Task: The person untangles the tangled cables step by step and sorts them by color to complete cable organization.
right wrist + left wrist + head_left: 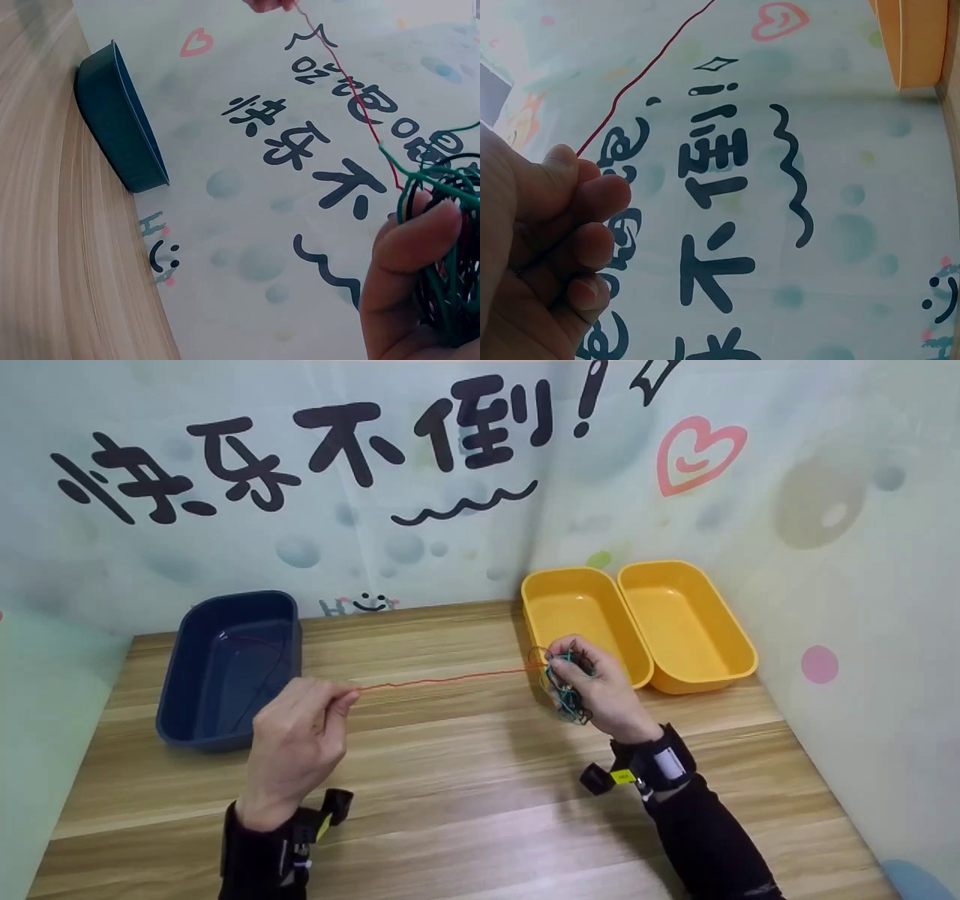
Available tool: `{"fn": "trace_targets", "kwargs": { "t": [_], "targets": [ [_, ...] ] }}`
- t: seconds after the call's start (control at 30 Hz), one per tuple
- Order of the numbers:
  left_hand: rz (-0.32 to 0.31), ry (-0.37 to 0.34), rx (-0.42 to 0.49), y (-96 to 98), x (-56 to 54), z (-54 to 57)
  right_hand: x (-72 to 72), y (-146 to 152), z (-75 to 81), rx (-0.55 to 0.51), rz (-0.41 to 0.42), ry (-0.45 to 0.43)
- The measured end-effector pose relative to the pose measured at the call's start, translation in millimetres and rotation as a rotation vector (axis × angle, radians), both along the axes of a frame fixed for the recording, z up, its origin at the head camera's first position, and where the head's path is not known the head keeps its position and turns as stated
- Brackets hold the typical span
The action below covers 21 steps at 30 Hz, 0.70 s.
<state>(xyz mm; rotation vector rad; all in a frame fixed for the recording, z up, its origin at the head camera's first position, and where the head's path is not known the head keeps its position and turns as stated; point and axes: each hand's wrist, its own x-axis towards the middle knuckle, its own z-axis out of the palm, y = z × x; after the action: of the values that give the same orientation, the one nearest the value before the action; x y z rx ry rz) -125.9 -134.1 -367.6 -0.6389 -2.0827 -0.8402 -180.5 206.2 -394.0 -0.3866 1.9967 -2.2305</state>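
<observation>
Between thumb and fingertips, my left hand (300, 742) pinches the end of a thin red string (450, 678). The string runs nearly straight across to my right hand (604, 690), above the table. A tangled bundle of green and black cords (450, 262), with some red among them, is gripped in the right hand. Loops of the bundle (571, 701) stick out past the fingers on both sides. In the left wrist view the red string (649, 67) rises from the thumb toward the upper right. Inside the right fist, the string's other end is hidden in the tangle.
A dark blue bin (169, 690) stands at the left, with thin strands (259, 641) inside. Two yellow bins (701, 688) sit side by side at the back right, the nearer one partly behind my right hand. A printed backdrop (450, 547) borders the wooden table (450, 780).
</observation>
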Motion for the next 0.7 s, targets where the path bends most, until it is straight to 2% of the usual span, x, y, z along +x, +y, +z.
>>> {"fn": "trace_targets", "kwargs": {
  "t": [0.17,0.3,0.4,0.57,0.63,0.7],
  "targets": [
    [0.046,-0.031,0.011,-12.8,-9.2,-7.1,3.6,1.3,0.1,0.084,0.097,0.081],
    [0.066,-0.059,0.011,-21.7,-16.5,-14.3,5.5,1.7,-0.4,0.102,0.210,0.145],
    [0.069,-0.084,0.014,-27.6,-20.8,-18.7,6.2,2.0,-1.2,0.176,0.285,0.244],
    [0.099,-0.121,0.019,-37.1,-27.3,-24.8,8.2,2.4,-2.0,0.316,0.453,0.390],
    [0.126,-0.133,0.028,-41.5,-29.9,-26.9,8.9,2.9,-1.9,0.327,0.542,0.406],
    [0.173,-0.137,0.053,-48.4,-32.2,-28.7,9.2,4.5,-1.5,0.323,0.596,0.417]
  ]
}}
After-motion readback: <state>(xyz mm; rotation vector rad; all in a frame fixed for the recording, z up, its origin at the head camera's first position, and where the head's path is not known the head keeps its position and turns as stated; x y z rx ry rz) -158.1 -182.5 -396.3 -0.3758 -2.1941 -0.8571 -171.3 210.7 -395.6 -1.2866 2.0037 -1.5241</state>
